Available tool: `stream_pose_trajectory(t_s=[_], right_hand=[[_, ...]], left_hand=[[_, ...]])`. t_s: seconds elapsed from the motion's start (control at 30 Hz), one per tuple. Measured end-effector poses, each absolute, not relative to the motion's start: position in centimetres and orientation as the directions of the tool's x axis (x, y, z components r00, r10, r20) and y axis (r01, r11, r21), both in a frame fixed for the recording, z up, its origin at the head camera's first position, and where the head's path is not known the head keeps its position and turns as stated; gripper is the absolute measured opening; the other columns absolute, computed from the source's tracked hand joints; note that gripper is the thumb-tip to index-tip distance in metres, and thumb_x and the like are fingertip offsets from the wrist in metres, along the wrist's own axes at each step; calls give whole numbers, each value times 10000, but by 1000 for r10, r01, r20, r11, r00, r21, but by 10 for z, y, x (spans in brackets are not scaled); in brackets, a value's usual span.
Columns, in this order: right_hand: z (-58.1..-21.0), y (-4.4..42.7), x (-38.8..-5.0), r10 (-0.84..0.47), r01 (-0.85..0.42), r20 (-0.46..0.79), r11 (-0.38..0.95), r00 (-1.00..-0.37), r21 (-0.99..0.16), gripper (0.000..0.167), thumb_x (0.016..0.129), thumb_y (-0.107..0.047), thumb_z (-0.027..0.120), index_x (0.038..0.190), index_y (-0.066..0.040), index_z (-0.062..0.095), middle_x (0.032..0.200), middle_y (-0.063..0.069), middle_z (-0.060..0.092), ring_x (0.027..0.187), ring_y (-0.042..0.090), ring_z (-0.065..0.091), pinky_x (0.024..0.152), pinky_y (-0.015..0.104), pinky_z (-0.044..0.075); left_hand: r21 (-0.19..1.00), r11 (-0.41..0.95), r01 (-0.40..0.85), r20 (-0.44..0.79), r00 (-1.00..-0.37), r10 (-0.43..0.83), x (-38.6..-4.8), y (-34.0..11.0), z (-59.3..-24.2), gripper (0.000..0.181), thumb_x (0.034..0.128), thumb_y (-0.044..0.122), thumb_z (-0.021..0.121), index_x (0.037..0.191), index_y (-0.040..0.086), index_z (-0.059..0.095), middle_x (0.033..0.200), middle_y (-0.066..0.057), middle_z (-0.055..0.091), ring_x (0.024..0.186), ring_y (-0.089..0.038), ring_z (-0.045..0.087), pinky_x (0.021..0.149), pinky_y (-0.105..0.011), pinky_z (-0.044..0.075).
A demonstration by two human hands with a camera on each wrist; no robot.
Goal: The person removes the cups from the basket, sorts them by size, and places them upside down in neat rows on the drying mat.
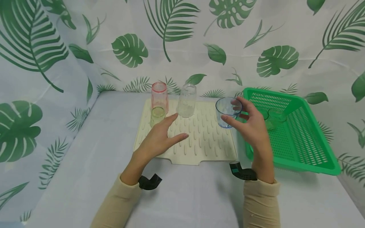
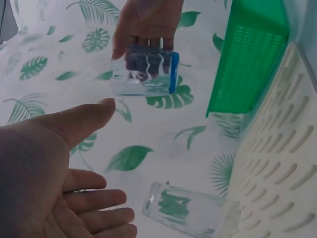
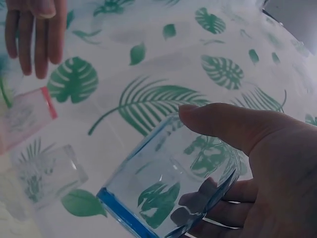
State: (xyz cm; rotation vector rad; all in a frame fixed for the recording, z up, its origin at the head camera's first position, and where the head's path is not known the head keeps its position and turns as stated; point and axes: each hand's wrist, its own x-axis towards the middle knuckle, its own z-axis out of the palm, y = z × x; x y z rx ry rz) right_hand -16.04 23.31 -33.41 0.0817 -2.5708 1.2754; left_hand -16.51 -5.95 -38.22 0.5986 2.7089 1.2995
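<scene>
My right hand (image 1: pixel 252 123) holds a clear blue glass (image 3: pixel 163 178) between thumb and fingers, at the right side of a cream drying mat (image 1: pixel 199 136). Its thick, dark-blue end faces down toward the mat in the left wrist view. With fingers extended and thumb apart, my left hand (image 1: pixel 158 137) hovers over the mat's left part, holding nothing. Beyond it stand a tall clear glass (image 1: pixel 187 101) and a tall pink-tinted glass (image 1: pixel 159 98). A shorter yellow-green glass (image 1: pixel 157 116) stands in front of the pink one, partly hidden by the left hand.
A green perforated basket (image 1: pixel 316 133) sits right of the mat, close to my right wrist. Green glasses (image 1: pixel 276 115) lie inside it, partly hidden by the right hand. A leaf-patterned cloth (image 1: pixel 188 47) rises behind the white-covered table (image 1: pixel 194 196).
</scene>
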Motion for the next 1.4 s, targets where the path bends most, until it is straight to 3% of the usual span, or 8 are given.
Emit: stream_pose_trajectory(t_s=[0.13,0.4,0.8,0.97,1.13,1.4], right_hand=[[-334,226,-161,8,-223,282,590,-959,-776,745,871,-247,788,1512,-134,426,1420,94,579,1258,231,533,992,191,429],[-334,212,-159,-96,-327,325,513,-941,-794,704,860,-143,791,1481,-89,463,1365,98,612,1171,161,564,946,109,446],[-335,193,-156,-256,-398,313,437,-915,-806,715,840,-74,795,1474,-69,464,1380,122,598,1135,99,570,966,162,480],[-336,187,-154,-291,-415,314,412,-904,-811,723,822,-49,804,1465,-71,474,1380,109,599,1179,181,565,1003,233,495],[-337,184,-152,-320,-433,321,393,-891,-811,734,810,-36,810,1464,-77,479,1382,110,603,1200,262,568,1017,203,488],[-336,182,-149,-408,-457,299,375,-863,-807,763,798,-52,831,1471,-75,472,1386,94,597,1169,117,583,1033,181,488]], left_hand=[[788,516,337,152,-918,366,-164,-59,-382,837,892,562,684,1561,176,363,1604,-1,392,1487,-220,375,1203,-482,358],[825,384,414,256,-880,400,-163,-55,-380,751,887,425,750,1519,170,435,1536,44,475,1400,-151,478,1143,-353,448],[828,315,464,296,-838,458,-160,-52,-378,763,878,348,774,1527,158,422,1485,-6,536,1286,-174,596,1092,-374,497],[829,274,488,321,-815,483,-159,-49,-377,763,874,332,785,1532,209,418,1463,25,554,1259,-181,616,1083,-391,507],[822,253,511,350,-802,485,-158,-48,-377,735,865,318,800,1506,248,448,1425,64,576,1214,-151,633,1065,-353,520],[816,247,523,379,-806,454,-155,-50,-376,687,874,258,789,1482,188,477,1351,16,613,1195,-185,638,1045,-377,537]])
